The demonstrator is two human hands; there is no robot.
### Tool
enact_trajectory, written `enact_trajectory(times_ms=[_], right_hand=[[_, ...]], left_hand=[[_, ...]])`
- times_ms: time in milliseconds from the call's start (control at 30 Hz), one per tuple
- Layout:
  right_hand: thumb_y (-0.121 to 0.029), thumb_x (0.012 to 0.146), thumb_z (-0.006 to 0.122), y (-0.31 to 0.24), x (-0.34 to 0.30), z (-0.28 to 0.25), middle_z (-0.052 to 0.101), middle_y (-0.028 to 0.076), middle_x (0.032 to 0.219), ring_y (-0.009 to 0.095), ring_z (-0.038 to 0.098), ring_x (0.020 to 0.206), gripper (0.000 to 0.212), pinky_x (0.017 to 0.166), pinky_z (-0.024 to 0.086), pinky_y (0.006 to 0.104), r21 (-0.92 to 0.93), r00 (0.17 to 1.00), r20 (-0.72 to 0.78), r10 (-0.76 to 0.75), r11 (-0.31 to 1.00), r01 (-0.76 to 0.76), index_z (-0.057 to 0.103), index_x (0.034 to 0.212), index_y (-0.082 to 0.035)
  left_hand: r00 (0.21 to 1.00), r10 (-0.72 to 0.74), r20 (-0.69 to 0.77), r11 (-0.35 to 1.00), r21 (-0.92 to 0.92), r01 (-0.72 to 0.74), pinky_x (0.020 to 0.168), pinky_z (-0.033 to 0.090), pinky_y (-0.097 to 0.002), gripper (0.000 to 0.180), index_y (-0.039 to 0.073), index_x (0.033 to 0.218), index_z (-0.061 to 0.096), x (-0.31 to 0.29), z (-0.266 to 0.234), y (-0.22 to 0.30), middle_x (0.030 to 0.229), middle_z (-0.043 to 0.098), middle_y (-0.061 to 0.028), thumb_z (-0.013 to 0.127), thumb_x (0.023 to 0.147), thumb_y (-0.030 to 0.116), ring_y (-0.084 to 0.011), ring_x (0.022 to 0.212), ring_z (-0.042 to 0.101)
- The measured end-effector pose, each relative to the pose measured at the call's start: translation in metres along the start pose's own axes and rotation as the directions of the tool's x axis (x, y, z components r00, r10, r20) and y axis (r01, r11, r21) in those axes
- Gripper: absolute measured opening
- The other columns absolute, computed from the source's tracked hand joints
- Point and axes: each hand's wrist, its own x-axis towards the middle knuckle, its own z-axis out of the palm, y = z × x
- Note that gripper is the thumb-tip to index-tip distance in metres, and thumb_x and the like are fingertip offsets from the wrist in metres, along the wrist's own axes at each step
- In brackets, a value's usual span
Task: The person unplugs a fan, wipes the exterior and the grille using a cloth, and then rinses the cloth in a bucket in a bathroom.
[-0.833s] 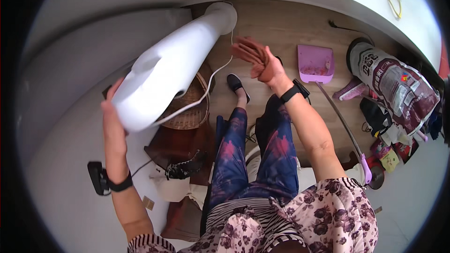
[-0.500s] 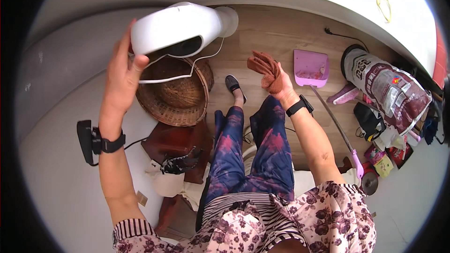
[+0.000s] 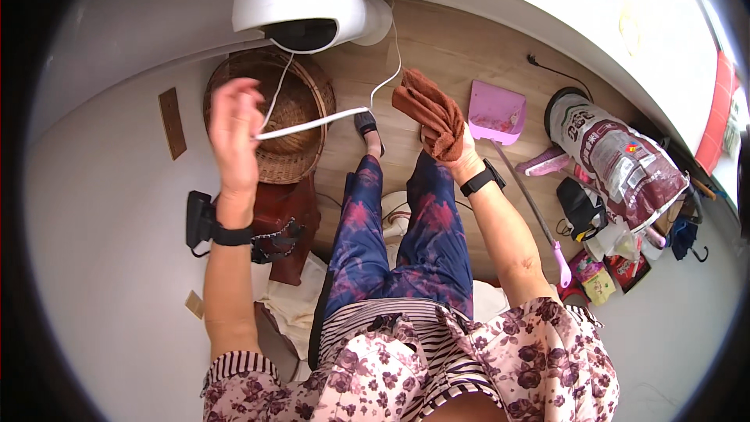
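Note:
My right hand (image 3: 455, 155) grips a folded brown cloth (image 3: 437, 117) in front of me, over the floor. My left hand (image 3: 237, 121) is raised at the left and smeared by motion, so its fingers cannot be read. Beside it hangs a white cord (image 3: 320, 121) that loops down from a white rounded appliance (image 3: 301, 4) with a dark opening. Whether the left hand touches the cord is unclear. The appliance stands beyond that hand, apart from it.
A round wicker basket (image 3: 301, 148) lies below the cord. A pink dustpan (image 3: 497, 109) with a long handle rests on the wooden floor (image 3: 437, 35). At the right are a large printed sack (image 3: 621, 156), a black plug cord (image 3: 562, 70) and small packages (image 3: 598, 285).
My left hand has left the appliance's side and moved nearer to me and rightward. The cloth stays in my right hand, turned slightly. The whole view has shifted a little.

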Motion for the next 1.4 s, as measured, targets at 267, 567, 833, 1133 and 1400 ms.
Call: enact_trajectory(times_ms=[267, 567, 833, 1133, 1400], right_hand=[[-0.047, 0.09, 0.038, 0.058, 0.02, 0.075, 0.055, 0.012, 0.117, 0.024, 0.056, 0.099, 0.052, 0.075, 0.05, 0.037, -0.243, 0.74, -0.672, 0.039, 0.932, -0.27, 0.047, 0.122, -0.007], [-0.055, 0.088, 0.035, 0.043, 0.019, 0.004, 0.052, 0.009, 0.122, 0.025, 0.052, 0.108, 0.061, 0.09, 0.041, 0.0408, -0.165, 0.57, -0.751, 0.334, 0.741, -0.651, 0.043, 0.127, -0.009], [-0.043, 0.091, 0.036, 0.03, 0.018, -0.087, 0.06, 0.007, 0.109, 0.024, 0.058, 0.093, 0.043, 0.076, 0.048, 0.0437, -0.251, 0.231, -0.967, -0.106, 0.54, -0.803, 0.054, 0.113, -0.01], [-0.007, 0.068, 0.055, 0.021, 0.007, -0.142, 0.056, 0.021, 0.106, 0.027, 0.054, 0.101, 0.05, 0.087, 0.042, 0.035, -0.62, 0.961, -0.212, 0.177, -0.785, 0.008, 0.049, 0.117, -0.002], [-0.009, 0.073, 0.057, -0.038, 0.084, -0.184, 0.055, 0.009, 0.085, 0.025, 0.053, 0.08, 0.03, 0.068, 0.041, 0.0341, -0.201, 0.931, -0.243, 0.273, -0.953, 0.227, 0.058, 0.103, -0.008]], left_hand=[[0.86, -0.353, 0.368, 0.933, 0.064, 0.355, 0.057, 0.035, -0.0188, 0.059, 0.006, 0.12, 0.051, -0.049, 0.053, -0.107, 0.095, 0.054, -0.0006, 0.035, 0.089, 0.055, -0.0055, 0.069, 0.043], [0.875, -0.48, -0.057, 0.828, 0.302, 0.473, 0.064, 0.042, -0.0364, 0.042, -0.001, 0.08, 0.059, -0.095, 0.054, -0.128, 0.076, 0.059, -0.0168, 0.054, 0.085, 0.041, -0.0288, 0.069, 0.055], [0.973, -0.072, -0.218, 0.997, -0.006, 0.072, 0.065, 0.045, -0.0334, 0.017, -0.001, 0.082, 0.059, -0.159, 0.087, -0.123, 0.079, 0.057, -0.0131, 0.055, 0.085, 0.015, -0.0304, 0.073, 0.057], [0.965, -0.17, -0.198, 0.966, -0.229, 0.123, 0.062, 0.045, -0.0354, 0.017, -0.002, 0.085, 0.059, -0.164, 0.13, -0.147, 0.079, 0.056, -0.0144, 0.055, 0.085, 0.014, -0.033, 0.072, 0.057], [0.98, -0.163, -0.114, 0.74, -0.671, 0.045, 0.063, 0.04, -0.0214, 0.022, -0.002, 0.107, 0.055, -0.134, 0.145, -0.182, 0.089, 0.05, -0.0057, 0.049, 0.09, 0.01, -0.0108, 0.07, 0.047]])
